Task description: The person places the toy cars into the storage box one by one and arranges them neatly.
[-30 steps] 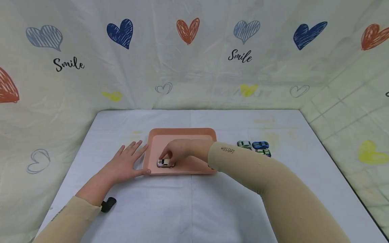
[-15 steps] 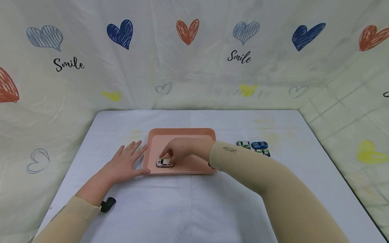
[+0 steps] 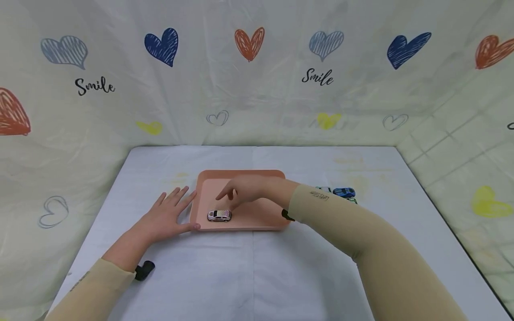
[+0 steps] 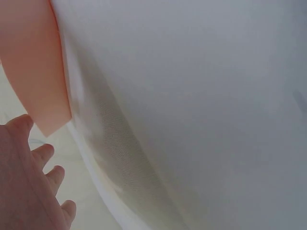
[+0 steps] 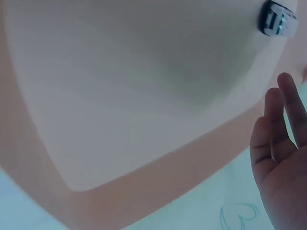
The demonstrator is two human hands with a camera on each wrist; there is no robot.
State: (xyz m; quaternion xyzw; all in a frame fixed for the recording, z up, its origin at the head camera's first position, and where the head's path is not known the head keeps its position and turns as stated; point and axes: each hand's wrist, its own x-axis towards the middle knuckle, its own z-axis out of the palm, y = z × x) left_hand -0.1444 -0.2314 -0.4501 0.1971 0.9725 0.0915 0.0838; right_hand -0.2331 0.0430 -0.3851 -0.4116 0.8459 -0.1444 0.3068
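Right wrist view, white car (image 5: 279, 21) near fingers (image 5: 275, 110), blue car (image 3: 344, 192) head-view only

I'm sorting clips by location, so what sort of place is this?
Probably a small, screened-off tabletop filming or play area. A backdrop printed with hearts and "Smile" stands behind and beside a white table, on which a pink tray holds a toy car.

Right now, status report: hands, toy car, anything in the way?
Left hand spread at left edge of pink tray; right hand over tray, holding nothing. Toy car on tray. Right sleeve partly hides other cars.
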